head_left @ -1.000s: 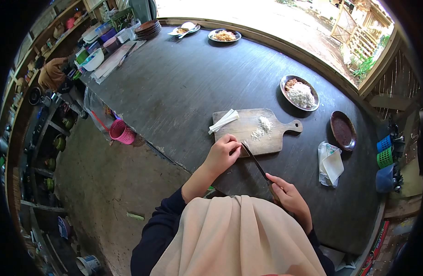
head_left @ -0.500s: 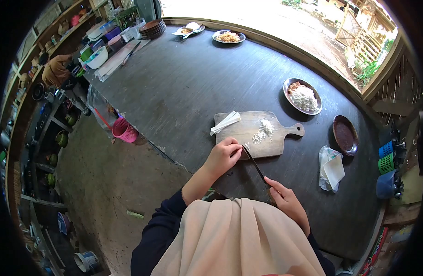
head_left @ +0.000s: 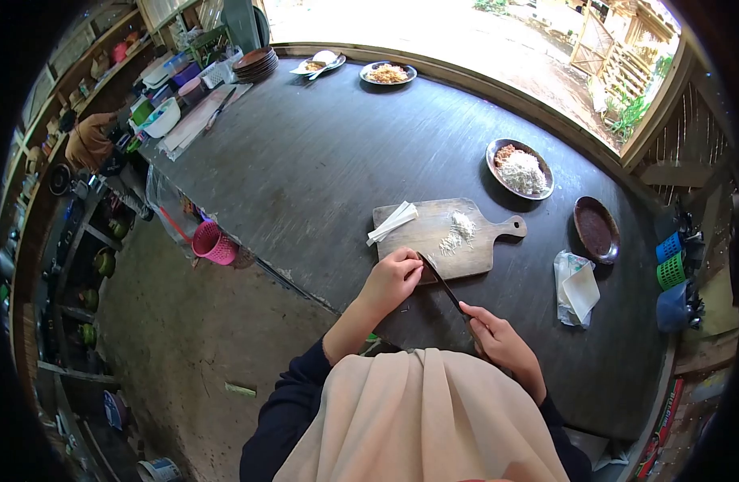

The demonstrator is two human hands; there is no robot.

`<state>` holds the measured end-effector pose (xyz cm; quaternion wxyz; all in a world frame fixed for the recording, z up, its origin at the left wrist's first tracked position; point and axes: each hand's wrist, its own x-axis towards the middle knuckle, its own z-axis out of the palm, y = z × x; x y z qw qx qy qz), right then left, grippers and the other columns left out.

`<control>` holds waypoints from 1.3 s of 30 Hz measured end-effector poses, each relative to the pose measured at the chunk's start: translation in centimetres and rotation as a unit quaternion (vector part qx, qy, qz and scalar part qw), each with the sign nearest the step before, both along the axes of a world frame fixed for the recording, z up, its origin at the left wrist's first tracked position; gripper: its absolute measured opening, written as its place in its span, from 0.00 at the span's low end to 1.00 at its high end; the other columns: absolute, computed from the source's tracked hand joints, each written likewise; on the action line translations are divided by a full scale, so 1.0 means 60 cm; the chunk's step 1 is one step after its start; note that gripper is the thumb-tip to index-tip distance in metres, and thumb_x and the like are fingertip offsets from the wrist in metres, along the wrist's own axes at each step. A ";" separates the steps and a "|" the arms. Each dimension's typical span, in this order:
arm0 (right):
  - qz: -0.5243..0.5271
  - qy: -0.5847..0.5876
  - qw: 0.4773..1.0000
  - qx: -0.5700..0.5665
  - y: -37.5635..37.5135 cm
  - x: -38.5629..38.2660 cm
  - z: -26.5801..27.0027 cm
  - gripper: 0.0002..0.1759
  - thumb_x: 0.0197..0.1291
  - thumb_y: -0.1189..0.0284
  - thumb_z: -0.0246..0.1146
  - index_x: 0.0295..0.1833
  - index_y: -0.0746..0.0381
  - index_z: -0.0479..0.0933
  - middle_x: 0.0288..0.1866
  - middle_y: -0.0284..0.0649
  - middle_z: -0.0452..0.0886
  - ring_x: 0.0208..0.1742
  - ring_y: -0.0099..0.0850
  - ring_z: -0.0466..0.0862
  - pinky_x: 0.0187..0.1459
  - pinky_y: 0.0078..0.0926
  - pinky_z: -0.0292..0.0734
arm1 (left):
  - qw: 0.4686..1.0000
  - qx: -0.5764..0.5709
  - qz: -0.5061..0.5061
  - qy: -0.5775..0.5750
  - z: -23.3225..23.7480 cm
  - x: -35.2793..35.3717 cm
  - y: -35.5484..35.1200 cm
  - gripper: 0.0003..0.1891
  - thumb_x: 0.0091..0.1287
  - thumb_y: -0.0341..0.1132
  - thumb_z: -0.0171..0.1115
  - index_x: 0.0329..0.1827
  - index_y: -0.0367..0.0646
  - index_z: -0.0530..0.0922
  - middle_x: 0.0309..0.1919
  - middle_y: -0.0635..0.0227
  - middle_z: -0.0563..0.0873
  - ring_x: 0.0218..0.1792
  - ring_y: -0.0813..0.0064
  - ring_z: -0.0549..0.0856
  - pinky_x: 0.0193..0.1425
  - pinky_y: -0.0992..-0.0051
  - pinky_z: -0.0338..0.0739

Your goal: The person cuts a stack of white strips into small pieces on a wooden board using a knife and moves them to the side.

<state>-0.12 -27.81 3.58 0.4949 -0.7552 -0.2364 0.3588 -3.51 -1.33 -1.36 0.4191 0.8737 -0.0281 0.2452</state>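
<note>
My right hand (head_left: 504, 347) is closed round the handle of a knife (head_left: 444, 287), whose dark blade slants up and left over the near edge of a wooden cutting board (head_left: 482, 261). At the blade's tip my left hand (head_left: 393, 277) is closed, fingertips pinched together; what they hold is hidden. A small bundle of white strips (head_left: 395, 222) lies on the board's left part, sticking out past its edge. Fine white shreds (head_left: 459, 230) form a loose pile near the board's middle.
Behind the board stands a plate of white shreds and brownish food (head_left: 520, 170). An empty brown dish (head_left: 596, 230) and a white wrapper (head_left: 578, 289) lie to the right. Two food plates, a plate stack (head_left: 255, 64) and another knife (head_left: 219, 108) sit farther back. A person (head_left: 92, 140) is at far left.
The view has shifted slightly, so the table things appear a little to the left. Both hands keep nearly the same grip and place at the board's near edge.
</note>
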 end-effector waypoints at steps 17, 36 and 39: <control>0.096 -0.025 0.989 -0.108 -0.028 0.033 0.038 0.25 0.76 0.68 0.48 0.76 0.54 0.60 0.22 0.35 0.77 0.20 0.23 0.76 0.25 0.27 0.72 | 0.999 0.037 0.000 -0.018 -0.011 -0.014 -0.009 0.13 0.61 0.20 0.60 0.48 0.34 0.83 0.45 0.57 0.82 0.48 0.56 0.83 0.54 0.63 0.79; 0.066 -0.085 0.993 -0.044 -0.032 0.029 0.033 0.26 0.69 0.75 0.56 0.72 0.55 0.71 0.20 0.40 0.67 0.22 0.22 0.65 0.31 0.24 0.68 | 0.989 0.113 0.093 -0.011 -0.013 -0.038 -0.055 0.17 0.65 0.27 0.61 0.56 0.33 0.81 0.50 0.58 0.80 0.52 0.56 0.79 0.60 0.61 0.75; 0.069 -0.098 0.992 -0.036 -0.031 0.027 0.033 0.25 0.69 0.75 0.57 0.71 0.55 0.72 0.20 0.41 0.65 0.22 0.22 0.64 0.30 0.24 0.68 | 0.989 0.119 0.083 -0.014 -0.010 -0.036 -0.053 0.18 0.64 0.28 0.63 0.57 0.33 0.81 0.50 0.58 0.80 0.52 0.57 0.79 0.60 0.62 0.75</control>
